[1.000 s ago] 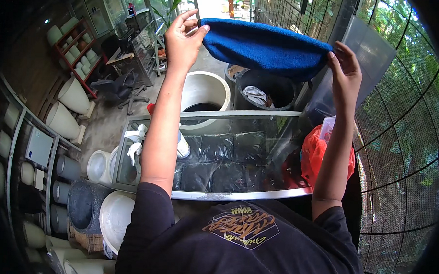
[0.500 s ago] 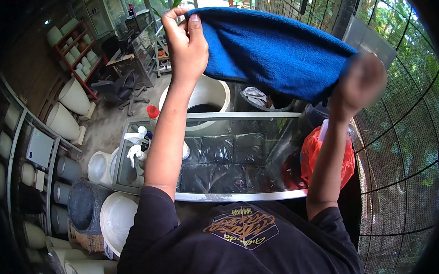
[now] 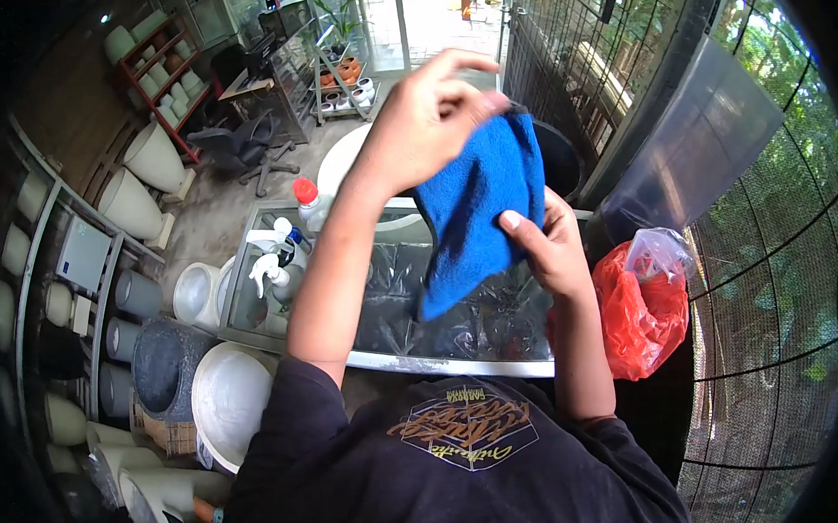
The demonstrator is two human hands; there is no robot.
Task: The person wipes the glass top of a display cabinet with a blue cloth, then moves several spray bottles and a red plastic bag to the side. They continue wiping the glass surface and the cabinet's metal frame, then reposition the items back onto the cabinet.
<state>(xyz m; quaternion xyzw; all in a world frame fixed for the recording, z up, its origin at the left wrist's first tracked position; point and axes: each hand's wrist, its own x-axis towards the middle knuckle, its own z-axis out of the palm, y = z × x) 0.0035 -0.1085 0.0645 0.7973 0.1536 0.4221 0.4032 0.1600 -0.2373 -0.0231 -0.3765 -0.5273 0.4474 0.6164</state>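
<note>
At the far left, two smooth, pale, tapered pots point(image 3: 154, 156) stand one beside the other; nearer, a rough dark grey pot point(image 3: 165, 367) sits next to a white pot point(image 3: 235, 408) with a round mouth; two white spray heads point(image 3: 270, 268) rise at the left end of the glass-topped table point(image 3: 452, 367), and one bottle with a red cap point(image 3: 306, 193), mostly covered half a second ago, now shows beside the left forearm.

The left hand point(image 3: 434, 122) has its thumb at the top corner of the blue cloth point(image 3: 482, 199); its fingertips are blurred, and I cannot tell whether they pinch it; the cloth, soft and finely napped, was stretched broadly between both hands and now hangs narrow and creased above the table, its lower point slanting left; the right hand point(image 3: 558, 244), which was far out at the other end, has come inward and lower, grasping the cloth's side with thumb in front.

Farther right are one crinkled red plastic bag point(image 3: 636, 313) and a dark woven mesh screen point(image 3: 764, 286).
</note>
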